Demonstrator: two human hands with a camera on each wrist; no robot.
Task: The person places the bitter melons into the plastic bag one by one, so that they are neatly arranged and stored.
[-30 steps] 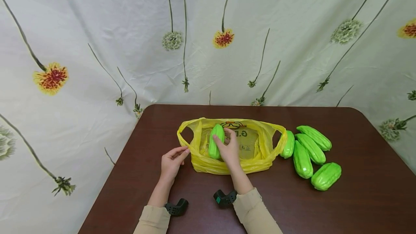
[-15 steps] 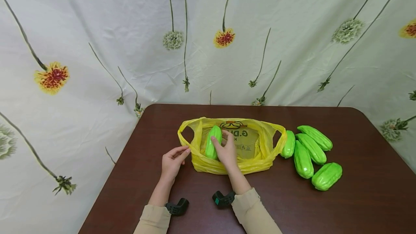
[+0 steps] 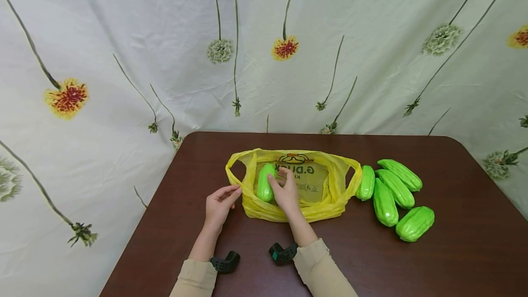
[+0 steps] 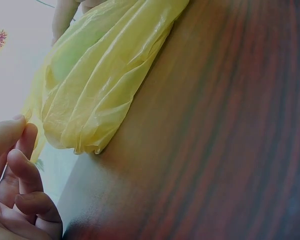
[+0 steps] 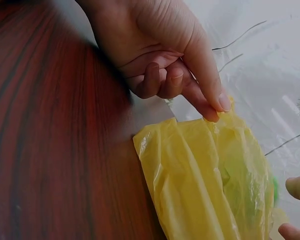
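A yellow plastic bag [image 3: 264, 213] lies on the table, its mouth wide open toward me. Inside at its left end stands a bright green ridged gourd [image 3: 265, 187], seen faintly through the film in both wrist views. My left hand [image 3: 218, 207] pinches the bag's left handle edge between thumb and index finger, the other fingers loosely bent [image 4: 25, 185]. Over the bag's opening, my right hand [image 3: 286, 191] is just right of the gourd, thumb beside it and fingers spread apart. In the right wrist view, its thumb and finger [image 5: 299, 188] show a gap between them.
Several more green gourds [image 3: 384, 203] lie at the bag's right, one touching its right handle area. The dark brown table [image 3: 462, 251] has its far edge behind the bag, against a white flowered cloth [image 3: 173, 35].
The gourd has gone lower and left into the bag, and my right hand's fingers have parted from it. My left hand keeps its pinch on the bag edge.
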